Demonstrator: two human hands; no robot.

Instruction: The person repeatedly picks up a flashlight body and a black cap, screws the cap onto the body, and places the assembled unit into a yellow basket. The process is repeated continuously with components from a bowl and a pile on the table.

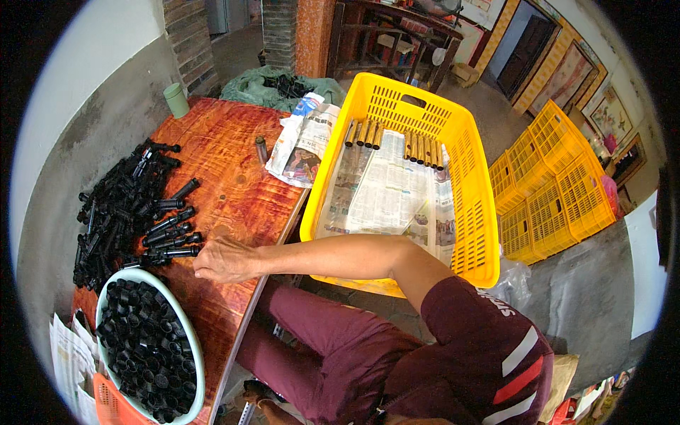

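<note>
My right hand (227,259) rests low over the reddish wooden table (230,212), its fingers curled together and their tips turned away. Right beside it lie several black tubular parts (172,234) with stepped ends, at the edge of a larger heap of black parts (117,216). Just nearer stands a pale round basin (200,361) full of short black cylindrical caps (145,340). In shadow below the table edge, what appears to be my left hand (253,391) shows with a band at the wrist. Its fingers cannot be made out.
A yellow crate (489,234) lined with newspaper holds two rows of dark brassy tubes (423,150). Stacked yellow crates (556,177) stand at the right. On the table are a green cup (176,100), a small upright tube (261,149) and newspaper (312,138). An orange basket (117,405) sits below the basin.
</note>
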